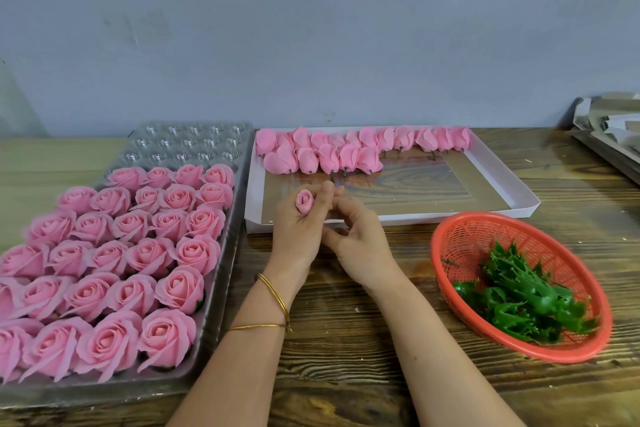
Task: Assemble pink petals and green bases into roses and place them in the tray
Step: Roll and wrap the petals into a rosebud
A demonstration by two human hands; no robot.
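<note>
**Left grip (301, 222) closed round a pink bud (304, 202), no base seen on it yet**

Left grip fingers are curled round the pink bud, which is held upright above the table (346, 340), just in front of the near rim of the white cardboard tray (415, 217). The right grip (360, 243) is pressed against the left with its fingers curled; whether anything is pinched in it cannot be told. No green part is seen on the held bud, so fitting a base is judged to be the step in hand.

Most of the work appears done. The clear plastic tray (190, 144) on the left is filled with finished roses (114, 263) in its near rows, and only the far rows of cups are left bare. About two rows of unassembled petal heads (346, 149) are lined along the far edge of the cardboard tray, and a heap of green bases (519, 298) is left in the red basket (460, 236).

Open table is offered between the two trays and in front of the basket, where the forearms are laid. The plastic tray's right wall is close to the left wrist, and the basket rim is near the right forearm. The free cups can be reached only over the finished roses, so brushed petals are judged the main risk. Stacked sheets (609, 128) lie well apart at the far right.
</note>
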